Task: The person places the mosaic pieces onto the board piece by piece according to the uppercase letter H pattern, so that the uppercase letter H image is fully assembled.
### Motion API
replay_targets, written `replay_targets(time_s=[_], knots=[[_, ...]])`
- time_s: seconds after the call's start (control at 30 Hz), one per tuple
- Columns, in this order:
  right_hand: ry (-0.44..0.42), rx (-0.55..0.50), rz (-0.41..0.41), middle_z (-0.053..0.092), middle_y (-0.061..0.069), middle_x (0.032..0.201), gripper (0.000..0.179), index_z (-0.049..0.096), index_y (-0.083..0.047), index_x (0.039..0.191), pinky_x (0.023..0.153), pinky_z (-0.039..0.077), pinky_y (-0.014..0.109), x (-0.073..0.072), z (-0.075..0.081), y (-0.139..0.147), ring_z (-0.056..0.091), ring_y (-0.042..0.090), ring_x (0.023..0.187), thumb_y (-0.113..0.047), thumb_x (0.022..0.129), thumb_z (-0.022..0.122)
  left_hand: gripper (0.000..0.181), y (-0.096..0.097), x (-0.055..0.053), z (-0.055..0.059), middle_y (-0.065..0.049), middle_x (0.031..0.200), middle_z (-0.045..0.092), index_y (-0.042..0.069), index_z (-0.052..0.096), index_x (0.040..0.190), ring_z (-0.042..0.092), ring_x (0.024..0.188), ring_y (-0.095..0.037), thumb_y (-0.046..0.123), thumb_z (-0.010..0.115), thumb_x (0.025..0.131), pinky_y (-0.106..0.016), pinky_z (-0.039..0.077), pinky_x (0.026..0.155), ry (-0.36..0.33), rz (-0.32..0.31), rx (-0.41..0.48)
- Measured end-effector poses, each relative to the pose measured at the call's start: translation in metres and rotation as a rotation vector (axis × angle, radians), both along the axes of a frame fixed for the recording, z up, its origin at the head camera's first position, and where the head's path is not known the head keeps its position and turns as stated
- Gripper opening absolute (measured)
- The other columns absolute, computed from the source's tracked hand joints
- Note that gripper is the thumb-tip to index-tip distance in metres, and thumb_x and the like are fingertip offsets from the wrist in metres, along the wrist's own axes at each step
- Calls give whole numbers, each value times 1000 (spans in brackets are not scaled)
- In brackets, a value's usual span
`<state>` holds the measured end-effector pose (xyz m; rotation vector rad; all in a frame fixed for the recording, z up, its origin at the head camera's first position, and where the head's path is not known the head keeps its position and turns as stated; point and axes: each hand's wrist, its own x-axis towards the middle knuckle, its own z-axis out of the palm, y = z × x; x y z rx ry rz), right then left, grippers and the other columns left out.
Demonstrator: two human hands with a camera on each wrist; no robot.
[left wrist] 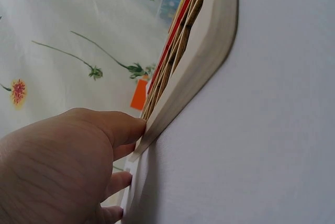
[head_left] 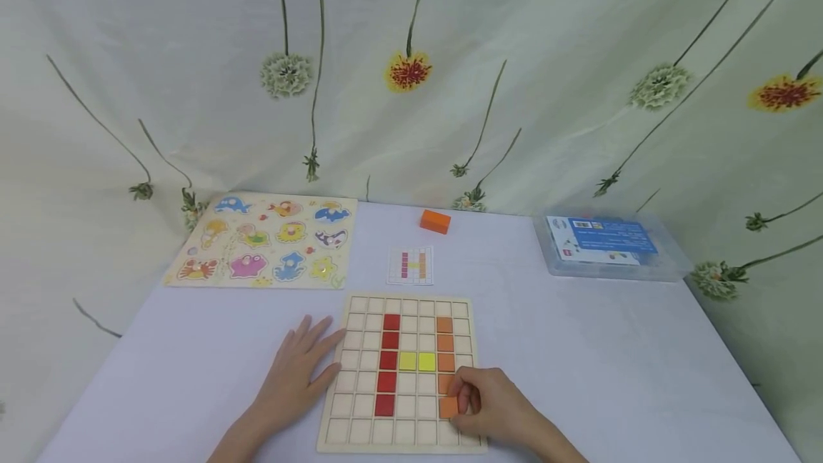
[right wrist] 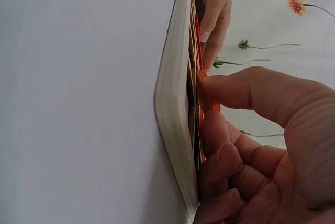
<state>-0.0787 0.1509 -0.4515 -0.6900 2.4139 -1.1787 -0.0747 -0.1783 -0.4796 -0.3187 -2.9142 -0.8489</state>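
A wooden grid board (head_left: pixel 337 427) lies flat in front of me. It holds a column of red square tiles (head_left: pixel 388 361), two yellow tiles (head_left: pixel 408 361) side by side, and a column of orange tiles (head_left: pixel 445 342). My right hand (head_left: pixel 494 406) pinches the lowest orange tile (head_left: pixel 448 407) between thumb and finger at the board's lower right; the right wrist view shows this orange tile (right wrist: pixel 205 87) tilted above its square. With fingers spread, my left hand (head_left: pixel 292 370) rests by the board's left edge, its thumb and fingertips touching that side.
Behind the board lies a small pattern card (head_left: pixel 410 265), with an orange block (head_left: pixel 435 221) beyond it. A sea-animal peg puzzle (head_left: pixel 270 240) is at the back left. A clear plastic box (head_left: pixel 611 249) with a blue-and-white label sits at the back right.
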Motion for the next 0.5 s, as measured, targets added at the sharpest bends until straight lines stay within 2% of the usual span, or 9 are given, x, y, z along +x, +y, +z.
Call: replay_targets(time_s=[0.5], knots=[[-4,-19,-3,58,-12,69,24,62,-14,88,50,42,14,0,-1,0,44,-5,55,-9,74,81,51,1,0,-1,-14,151,45,16,58,136,24,146,-44,21,70,87,-66,18,115,9,0,-6]])
